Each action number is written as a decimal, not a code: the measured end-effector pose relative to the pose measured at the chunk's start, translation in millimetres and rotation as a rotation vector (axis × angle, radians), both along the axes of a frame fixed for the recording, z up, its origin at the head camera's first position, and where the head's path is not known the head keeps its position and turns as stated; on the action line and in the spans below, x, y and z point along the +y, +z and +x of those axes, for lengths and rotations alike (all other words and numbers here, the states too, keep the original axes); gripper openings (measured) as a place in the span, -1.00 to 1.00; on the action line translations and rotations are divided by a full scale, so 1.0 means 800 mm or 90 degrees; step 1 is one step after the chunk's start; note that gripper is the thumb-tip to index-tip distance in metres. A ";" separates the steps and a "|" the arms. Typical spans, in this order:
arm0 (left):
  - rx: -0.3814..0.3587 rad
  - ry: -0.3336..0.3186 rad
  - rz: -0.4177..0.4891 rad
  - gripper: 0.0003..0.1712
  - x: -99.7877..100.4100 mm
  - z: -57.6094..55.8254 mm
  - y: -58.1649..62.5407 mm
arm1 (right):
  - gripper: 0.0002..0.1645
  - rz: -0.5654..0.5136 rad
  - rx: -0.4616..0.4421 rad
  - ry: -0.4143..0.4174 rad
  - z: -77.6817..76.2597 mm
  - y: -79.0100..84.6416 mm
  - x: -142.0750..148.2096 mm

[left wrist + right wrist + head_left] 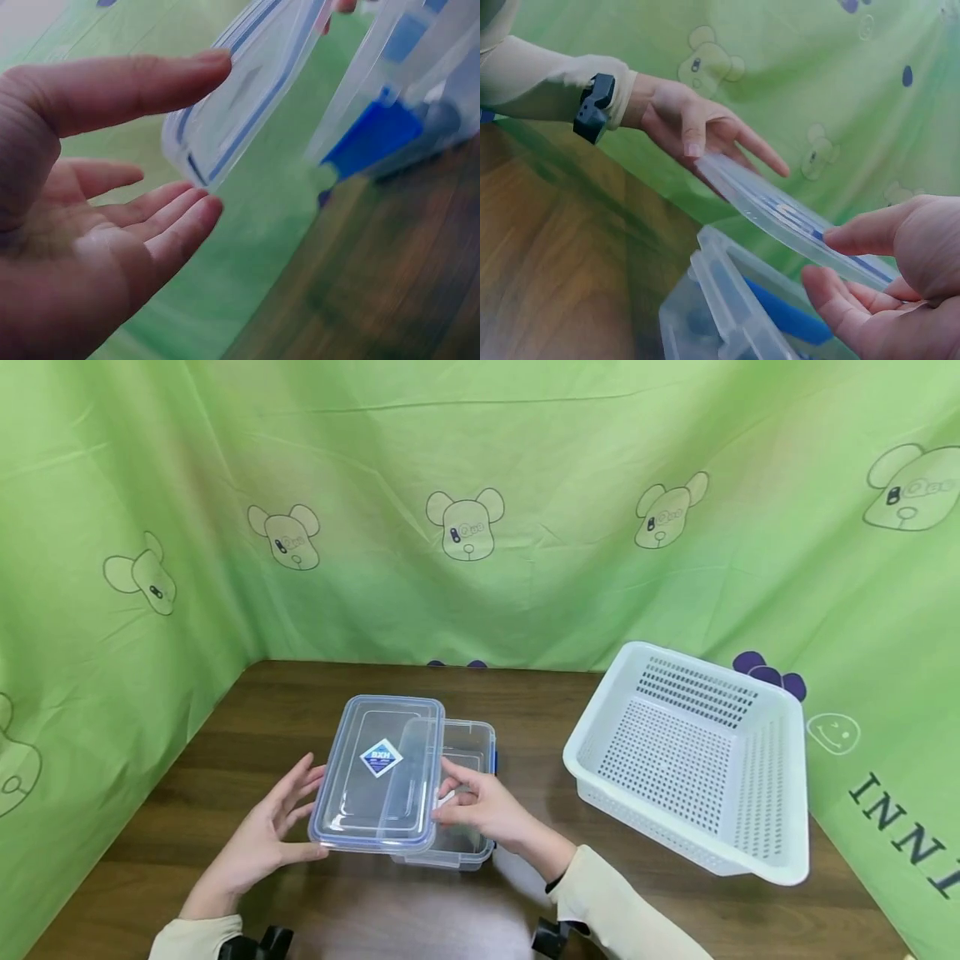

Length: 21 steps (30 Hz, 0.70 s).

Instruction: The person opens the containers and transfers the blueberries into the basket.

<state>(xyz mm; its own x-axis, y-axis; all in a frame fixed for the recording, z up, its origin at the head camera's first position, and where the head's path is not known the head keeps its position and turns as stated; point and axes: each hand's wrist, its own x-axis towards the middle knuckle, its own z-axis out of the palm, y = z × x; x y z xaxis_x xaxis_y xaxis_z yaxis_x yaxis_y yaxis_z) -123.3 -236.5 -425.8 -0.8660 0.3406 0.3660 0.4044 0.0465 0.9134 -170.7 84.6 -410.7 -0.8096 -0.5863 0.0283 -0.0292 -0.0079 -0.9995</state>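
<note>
**Lid handling: light, slick, hold by the rims**

I see a clear rectangular plastic lid with blue edging (pixel 381 783) raised partly over a clear plastic box (pixel 468 858), forward of the back edge of the brown wood-grain table (pixel 217 777). Right hand (pixel 487 806) pinches its right rim; left hand (pixel 262 843) has fingers extended, thumb apart, at the opposite rim; firm contact unclear. I judge it light, fairly stiff, slippery, mildly flexible mid-panel. Best hold: opposite rims.
</note>
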 end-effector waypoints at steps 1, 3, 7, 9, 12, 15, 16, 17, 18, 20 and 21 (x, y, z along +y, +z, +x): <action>0.004 -0.002 -0.002 0.33 -0.006 0.003 -0.001 | -0.05 -0.001 -0.002 0.014 0.000 0.000 -0.005; 0.009 -0.004 -0.006 0.35 -0.018 0.009 -0.003 | -0.04 -0.002 -0.009 0.043 0.000 0.000 -0.014; 0.024 -0.018 -0.004 0.39 -0.045 0.021 -0.005 | -0.04 -0.001 -0.035 0.099 0.002 -0.001 -0.034; 0.024 -0.030 0.005 0.39 -0.058 0.026 -0.006 | -0.04 0.004 -0.046 0.121 0.002 -0.001 -0.045; 0.014 -0.045 0.014 0.38 -0.077 0.034 -0.009 | -0.03 0.013 -0.060 0.137 0.005 0.002 -0.061; 0.008 -0.075 0.024 0.37 -0.094 0.041 -0.015 | -0.01 0.020 -0.066 0.151 0.010 0.004 -0.078; 0.013 -0.095 0.035 0.37 -0.100 0.043 -0.018 | 0.00 0.022 -0.072 0.153 0.012 0.004 -0.083; 0.019 -0.117 0.044 0.38 -0.106 0.045 -0.021 | 0.01 0.022 -0.080 0.156 0.016 0.004 -0.088; 0.025 -0.142 0.055 0.39 -0.111 0.047 -0.025 | 0.02 0.024 -0.085 0.161 0.020 0.004 -0.092; 0.038 -0.199 0.083 0.42 -0.122 0.050 -0.033 | 0.05 0.027 -0.096 0.176 0.028 0.004 -0.100; 0.038 -0.218 0.092 0.43 -0.127 0.052 -0.036 | 0.06 0.029 -0.102 0.186 0.033 0.004 -0.103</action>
